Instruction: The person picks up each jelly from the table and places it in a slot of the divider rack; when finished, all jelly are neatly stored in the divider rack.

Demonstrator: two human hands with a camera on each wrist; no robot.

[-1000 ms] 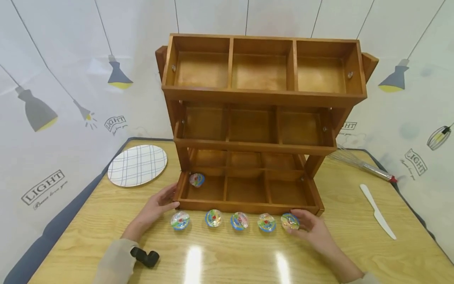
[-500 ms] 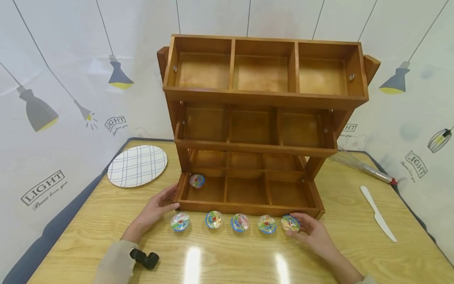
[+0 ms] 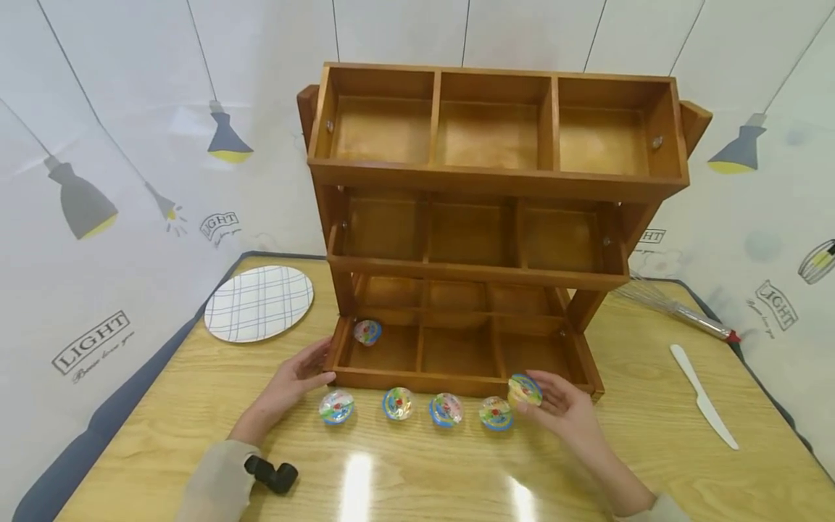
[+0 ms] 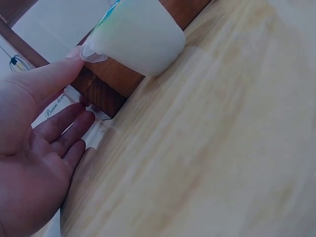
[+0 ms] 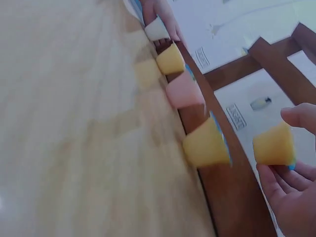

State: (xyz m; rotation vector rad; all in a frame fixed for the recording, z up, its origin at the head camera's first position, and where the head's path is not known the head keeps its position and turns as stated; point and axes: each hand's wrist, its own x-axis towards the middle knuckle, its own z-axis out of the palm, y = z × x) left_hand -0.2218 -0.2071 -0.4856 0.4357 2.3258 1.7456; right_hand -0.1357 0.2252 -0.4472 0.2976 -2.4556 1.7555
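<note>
Pinching a cup (image 3: 525,390) in your right hand (image 3: 569,412), left hand (image 3: 290,386) loosely uncurled at the rack (image 3: 404,380), you should squeeze lightly and clear the next cup (image 3: 496,414).

Table (image 3: 430,471) under rack (image 3: 485,176), cups (image 3: 446,410), plate (image 3: 259,304), whisk (image 3: 681,310), knife (image 3: 707,401)

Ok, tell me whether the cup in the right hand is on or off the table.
Off: the right hand pinches the yellow cup, and the right wrist view shows it clear of the table.
</note>
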